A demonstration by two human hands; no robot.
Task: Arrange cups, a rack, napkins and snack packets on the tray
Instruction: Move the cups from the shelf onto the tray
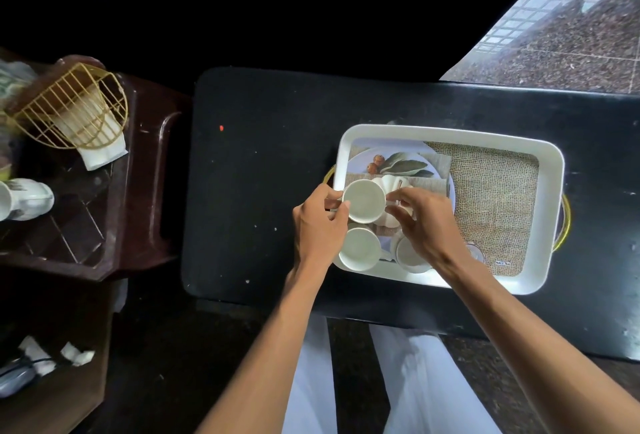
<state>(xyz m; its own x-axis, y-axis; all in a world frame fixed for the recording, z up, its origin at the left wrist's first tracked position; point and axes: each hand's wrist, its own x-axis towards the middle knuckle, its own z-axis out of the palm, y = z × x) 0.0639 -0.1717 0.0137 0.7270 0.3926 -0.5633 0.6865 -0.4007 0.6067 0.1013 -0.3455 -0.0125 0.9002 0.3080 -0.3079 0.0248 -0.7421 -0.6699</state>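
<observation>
I am holding a white cup [364, 200] with my left hand [320, 226] and right hand [424, 222] — fingers pinching its sides — over the tray [550, 212].

Black table [263, 170], speckled with pale flecks, small red dot left of grip. Dark brown plastic stool [138, 191] well left of grip. Polished granite floor [561, 46] far right, reflecting window grid. Surroundings beyond table dark.
</observation>
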